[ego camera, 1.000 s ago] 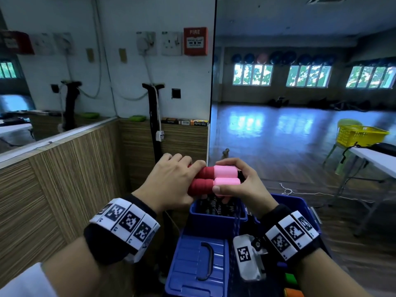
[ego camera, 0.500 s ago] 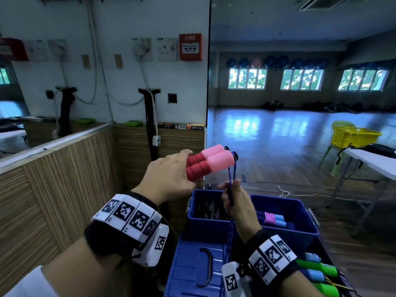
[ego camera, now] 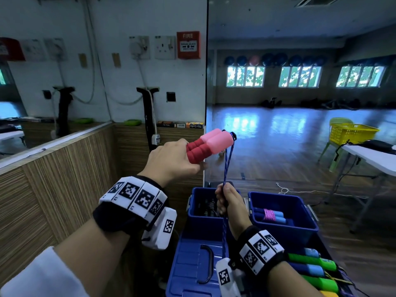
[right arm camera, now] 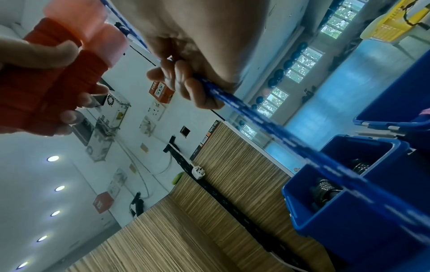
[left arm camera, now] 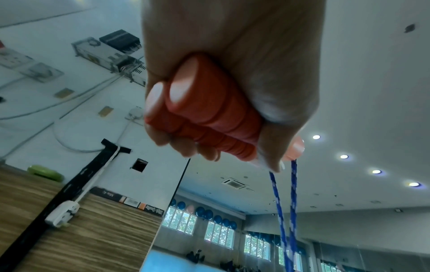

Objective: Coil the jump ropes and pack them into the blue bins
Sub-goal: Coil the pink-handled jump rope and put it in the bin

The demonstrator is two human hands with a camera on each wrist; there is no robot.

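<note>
Handles (ego camera: 209, 145) of one jump rope, ribbed red foam with smooth pink ends, lie side by side in the left hand (ego camera: 171, 160), whose fingers wrap round the red part; the pink ends tilt up and to the right. From those ends a doubled blue braided cord (ego camera: 227, 161) with pale flecks drops straight to the right hand (ego camera: 229, 200), which is fisted round both strands, thumb side up, just above the bins. Below the fist the cord runs on past the wrist.

Under the hands stand two open blue plastic bins: the left bin (ego camera: 203, 221) holds dark coiled things, probably ropes, though they are dim; the right bin (ego camera: 300, 211) holds blue handles bound with pink cord (ego camera: 269, 215). A blue lid (ego camera: 192, 264) with a dark handle lies nearest. Green and blue foam handles (ego camera: 312, 261) lie at the lower right.
</note>
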